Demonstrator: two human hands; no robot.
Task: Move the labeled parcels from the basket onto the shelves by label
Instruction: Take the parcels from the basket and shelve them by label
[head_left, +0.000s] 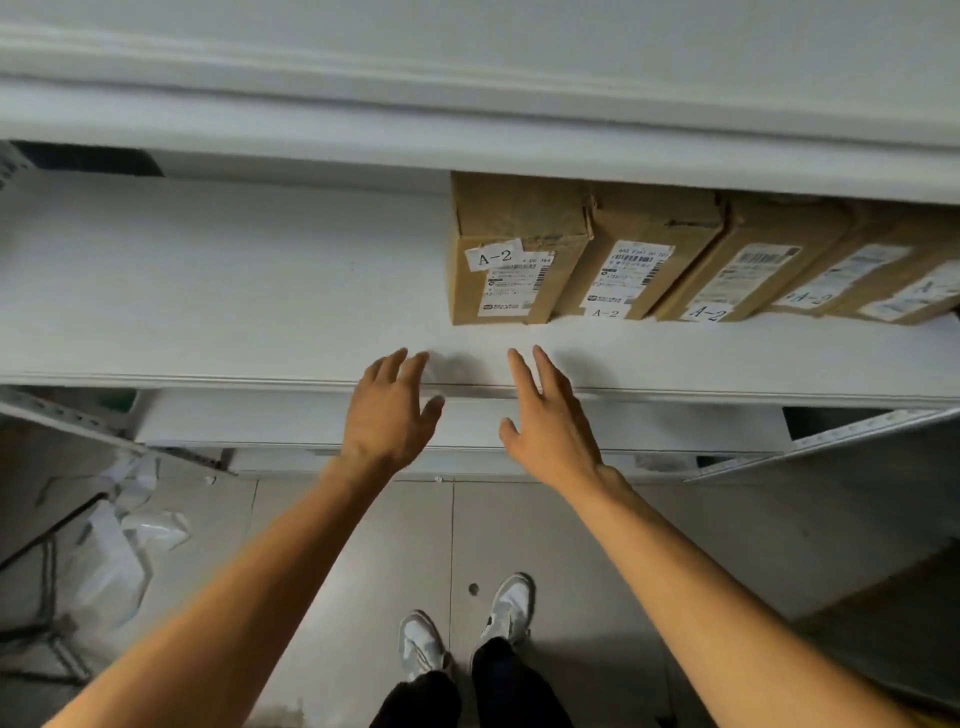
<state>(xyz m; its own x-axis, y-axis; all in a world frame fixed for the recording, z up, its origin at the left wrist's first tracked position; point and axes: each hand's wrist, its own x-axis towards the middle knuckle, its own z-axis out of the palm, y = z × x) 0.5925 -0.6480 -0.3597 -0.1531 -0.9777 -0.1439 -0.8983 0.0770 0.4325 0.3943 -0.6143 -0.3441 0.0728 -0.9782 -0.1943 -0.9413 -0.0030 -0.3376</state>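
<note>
Hands reached forward together over the front edge of a white shelf (208, 291), seen from the wearer's head looking down. At the centre of the view, the left hand (387, 415) was spread loosely with its fingers apart, holding nothing. Just beside it, toward 3 o'clock, the right hand (545, 415) was likewise released, fingers extended and empty. Both bare forearms ran up from the bottom corners of the frame and the two hands stayed apart from each other.

Toward 1 o'clock from the hands, a row of brown cardboard parcels stood on that same shelf. The nearest parcel (511, 249) stood upright, clear of the fingertips, with a white tag reading "A-2" above a printed shipping label. Touching its right side was a second parcel (639, 265), tilted, with an "A-2" tag at its lower edge. A third parcel (748, 260) leaned against that one, also marked "A-2". Further parcels (883, 275) continued toward 2 o'clock; their tags were too blurred to read surely.

The left half of the shelf, toward 10 o'clock, was bare. An upper shelf (467, 104) crossed the view at 12 o'clock.

At 6 o'clock, two white shoes (467, 629) stood on a grey tiled floor (363, 545). Crumpled plastic wrapping (124, 551) lay on the floor toward 8 o'clock. No basket appeared in view.
</note>
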